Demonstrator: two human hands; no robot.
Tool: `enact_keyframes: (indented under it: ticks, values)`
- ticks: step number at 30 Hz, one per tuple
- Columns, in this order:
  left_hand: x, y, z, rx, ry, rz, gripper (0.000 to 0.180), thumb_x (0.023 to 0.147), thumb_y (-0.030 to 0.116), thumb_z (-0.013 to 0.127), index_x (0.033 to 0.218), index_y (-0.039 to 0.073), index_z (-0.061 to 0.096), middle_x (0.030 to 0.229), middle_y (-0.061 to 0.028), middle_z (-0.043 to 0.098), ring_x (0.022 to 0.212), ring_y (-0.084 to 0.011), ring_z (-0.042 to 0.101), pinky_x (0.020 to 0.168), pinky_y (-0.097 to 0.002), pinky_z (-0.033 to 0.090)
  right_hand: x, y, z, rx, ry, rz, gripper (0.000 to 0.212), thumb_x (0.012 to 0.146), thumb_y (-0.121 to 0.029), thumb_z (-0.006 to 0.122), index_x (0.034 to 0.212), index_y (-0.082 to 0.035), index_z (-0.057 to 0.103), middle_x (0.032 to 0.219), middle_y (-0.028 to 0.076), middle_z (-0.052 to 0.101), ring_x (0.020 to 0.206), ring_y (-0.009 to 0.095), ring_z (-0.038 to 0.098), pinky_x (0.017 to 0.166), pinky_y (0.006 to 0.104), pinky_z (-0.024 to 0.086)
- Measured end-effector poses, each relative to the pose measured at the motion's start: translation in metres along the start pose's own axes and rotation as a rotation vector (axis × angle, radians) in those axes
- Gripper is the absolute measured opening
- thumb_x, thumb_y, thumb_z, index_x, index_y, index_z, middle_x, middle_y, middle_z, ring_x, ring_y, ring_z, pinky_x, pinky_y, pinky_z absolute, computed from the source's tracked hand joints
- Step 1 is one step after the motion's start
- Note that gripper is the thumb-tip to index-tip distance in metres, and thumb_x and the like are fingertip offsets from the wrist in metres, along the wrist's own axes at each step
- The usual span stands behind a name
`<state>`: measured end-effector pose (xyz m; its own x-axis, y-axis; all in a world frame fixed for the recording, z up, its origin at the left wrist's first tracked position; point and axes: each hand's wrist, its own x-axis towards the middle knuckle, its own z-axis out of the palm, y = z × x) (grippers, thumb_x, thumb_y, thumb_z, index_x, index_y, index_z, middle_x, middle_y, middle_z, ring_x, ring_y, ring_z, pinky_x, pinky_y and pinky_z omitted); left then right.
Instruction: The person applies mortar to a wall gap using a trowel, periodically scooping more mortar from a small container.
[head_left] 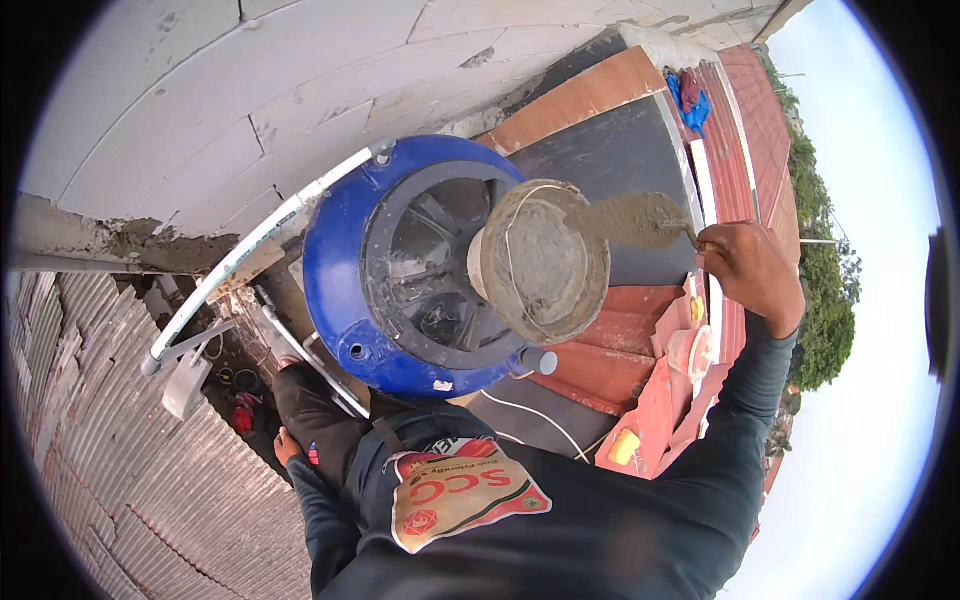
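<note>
Mortar-laden trowel (640, 218) clamped in raised right hand (752, 268) over bucket (540, 262); left hand (289, 445) low, grip unclear.

Outdoor building site up at roof level; unplastered wall of large grey blocks (230, 90) with wet mortar in the joints; red roof tiles (745, 110) and corrugated metal sheeting (120, 440) below; blue water tank (335, 270) with white pipe (250, 245); bucket of mortar (540, 265); treetops (825, 300) and open sky alongside.

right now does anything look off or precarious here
The mortar bucket sits tilted on the lid of the blue water tank, overhanging the rim. The right hand holds a loaded trowel beside it.
</note>
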<state>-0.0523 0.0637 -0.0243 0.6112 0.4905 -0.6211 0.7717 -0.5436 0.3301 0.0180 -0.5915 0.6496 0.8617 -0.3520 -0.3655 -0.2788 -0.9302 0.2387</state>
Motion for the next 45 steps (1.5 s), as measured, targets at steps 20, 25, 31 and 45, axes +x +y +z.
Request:
enact_keyframes:
  ticks: [20, 25, 31, 45]
  values:
    - [0.040, 0.057, -0.044, 0.200, 0.065, 0.178, 0.065, 0.088, 0.054, 0.069, 0.130, 0.005, 0.067, 0.127, -0.0208, 0.070, 0.120, -0.0369, 0.065, 0.104, -0.0448, 0.048, -0.034, 0.030, 0.187, 1.193, -0.253, 0.229, 0.038, 0.107, -0.031, 0.053, 0.085, -0.001, 0.061, 0.069, 0.001, 0.057, 0.057, 0.009, 0.053, 0.053, 0.0293, 0.043]
    - [0.011, 0.078, -0.013, 0.296, 0.011, 0.120, 0.068, 0.086, 0.056, 0.067, 0.132, 0.007, 0.066, 0.129, -0.0194, 0.070, 0.121, -0.0386, 0.064, 0.104, -0.0458, 0.048, -0.045, 0.041, 0.185, 1.152, -0.247, 0.291, 0.036, 0.108, -0.029, 0.052, 0.086, -0.002, 0.062, 0.070, 0.001, 0.056, 0.057, 0.008, 0.052, 0.053, 0.0275, 0.042]
    - [0.030, 0.074, -0.027, 0.203, 0.089, 0.137, 0.064, 0.087, 0.054, 0.067, 0.130, 0.007, 0.067, 0.129, -0.0187, 0.070, 0.121, -0.0388, 0.064, 0.103, -0.0460, 0.048, -0.041, 0.039, 0.136, 1.137, -0.202, 0.264, 0.036, 0.107, -0.031, 0.055, 0.087, -0.002, 0.062, 0.070, 0.000, 0.057, 0.059, 0.007, 0.050, 0.054, 0.0253, 0.042]
    - [-0.012, 0.057, -0.013, -0.009, 0.106, 0.031, 0.060, 0.087, 0.050, 0.070, 0.127, 0.005, 0.066, 0.119, -0.0263, 0.071, 0.114, -0.0418, 0.067, 0.100, -0.0479, 0.051, -0.012, 0.009, 0.041, 1.199, 0.181, 0.164, 0.036, 0.103, -0.034, 0.064, 0.104, 0.002, 0.066, 0.074, 0.008, 0.064, 0.053, 0.011, 0.054, 0.050, 0.0238, 0.042]
